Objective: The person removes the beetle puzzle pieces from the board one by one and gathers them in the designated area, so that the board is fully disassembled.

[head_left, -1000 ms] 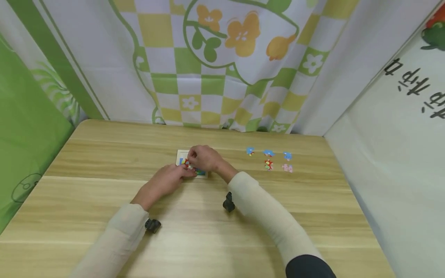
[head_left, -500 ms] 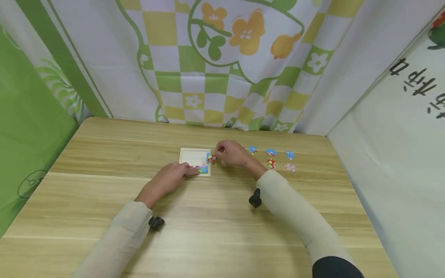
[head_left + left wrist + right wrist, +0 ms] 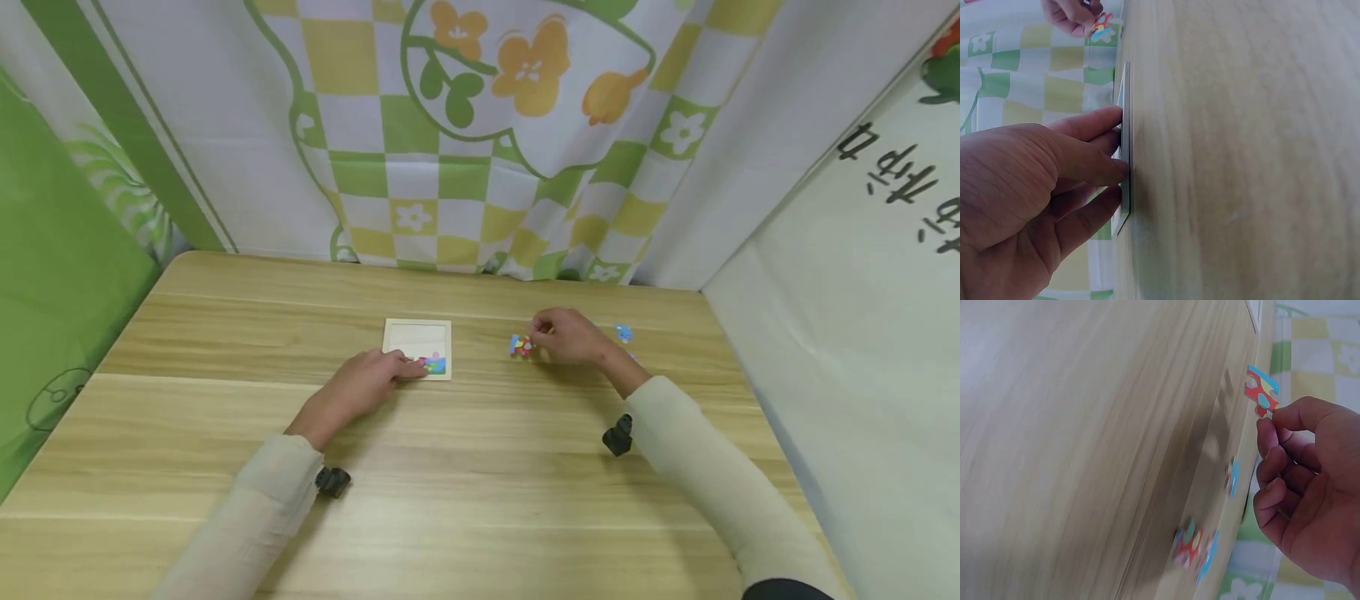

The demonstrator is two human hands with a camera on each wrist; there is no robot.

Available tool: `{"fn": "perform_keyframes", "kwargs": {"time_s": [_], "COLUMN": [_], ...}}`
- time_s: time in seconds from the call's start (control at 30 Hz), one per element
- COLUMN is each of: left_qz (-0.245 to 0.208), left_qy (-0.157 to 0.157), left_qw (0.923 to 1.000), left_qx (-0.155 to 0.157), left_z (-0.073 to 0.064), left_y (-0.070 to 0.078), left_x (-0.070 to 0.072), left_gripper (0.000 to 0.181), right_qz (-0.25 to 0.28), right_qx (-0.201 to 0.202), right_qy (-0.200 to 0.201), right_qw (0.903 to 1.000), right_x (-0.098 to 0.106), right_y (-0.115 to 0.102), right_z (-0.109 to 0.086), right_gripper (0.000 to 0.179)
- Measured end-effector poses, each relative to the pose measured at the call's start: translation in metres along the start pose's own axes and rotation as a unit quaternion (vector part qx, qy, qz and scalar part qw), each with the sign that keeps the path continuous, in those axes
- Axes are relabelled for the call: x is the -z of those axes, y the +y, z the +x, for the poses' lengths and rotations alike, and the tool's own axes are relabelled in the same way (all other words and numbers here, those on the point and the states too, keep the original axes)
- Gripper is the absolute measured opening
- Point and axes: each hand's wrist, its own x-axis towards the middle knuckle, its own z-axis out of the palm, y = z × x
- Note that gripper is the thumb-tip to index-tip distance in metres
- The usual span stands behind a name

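Observation:
A shallow square wooden puzzle tray (image 3: 417,322) lies on the table, with colourful pieces along its lower right inside. My left hand (image 3: 360,383) rests on its lower left part; in the left wrist view the fingertips and thumb touch the edge of the tray (image 3: 1125,209). To the right of the tray, my right hand (image 3: 573,337) pinches a red, yellow and blue jigsaw piece (image 3: 1263,390) between thumb and index finger, held up above the table. The other fingers of that hand are curled. My left fingers hide some of the tray's pieces.
Several loose jigsaw pieces lie under and beyond the right hand, among them a blue one (image 3: 623,332) and a red one (image 3: 1188,545). A checked curtain (image 3: 465,183) hangs at the table's back edge. Black cameras (image 3: 618,435) sit at both wrists.
My right hand has moved from over the tray to the right, carrying the jigsaw piece out toward the loose pieces. The left hand has stayed at the tray.

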Motion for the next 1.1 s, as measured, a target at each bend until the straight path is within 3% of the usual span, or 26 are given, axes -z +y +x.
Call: {"fn": "perform_keyframes", "kwargs": {"time_s": [0.47, 1.1], "left_qz": [0.002, 0.002], "left_qy": [-0.002, 0.007], "left_qw": [1.0, 1.0], "left_qx": [0.004, -0.004], "left_z": [0.005, 0.002], "left_y": [0.0, -0.001], "left_x": [0.001, -0.003], "left_gripper": [0.045, 0.044], "right_qz": [0.017, -0.001], "right_qx": [-0.028, -0.049], "right_qy": [0.004, -0.031], "right_qw": [0.9994, 0.9983], "right_x": [0.016, 0.014], "right_y": [0.031, 0.037], "right_z": [-0.018, -0.008], "right_gripper": [0.017, 0.017]}}
